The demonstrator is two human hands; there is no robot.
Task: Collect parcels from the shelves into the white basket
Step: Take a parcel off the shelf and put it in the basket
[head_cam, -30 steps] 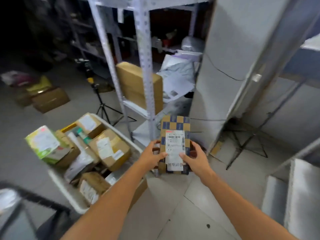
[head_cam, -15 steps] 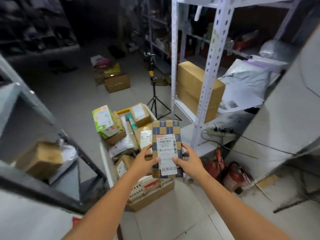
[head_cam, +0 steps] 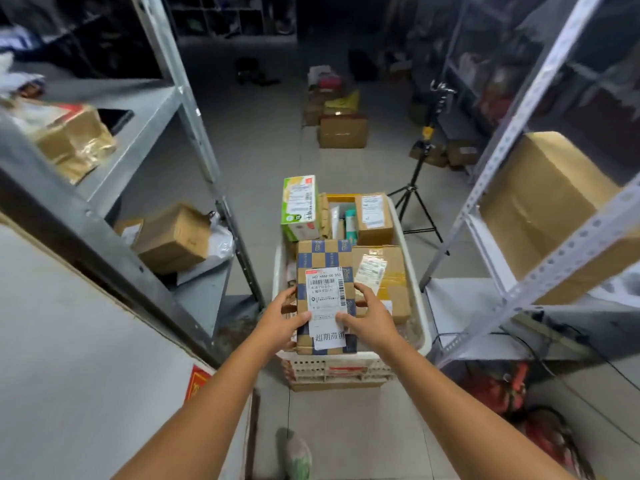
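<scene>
As left hand and right hand pinch the parcel above the basket, shelves flank the floor.

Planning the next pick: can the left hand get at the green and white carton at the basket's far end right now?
Probably not yet: the left hand and right hand both grip the blue and tan checkered box over the white plastic basket. The green and white carton itself stands uncovered.
</scene>
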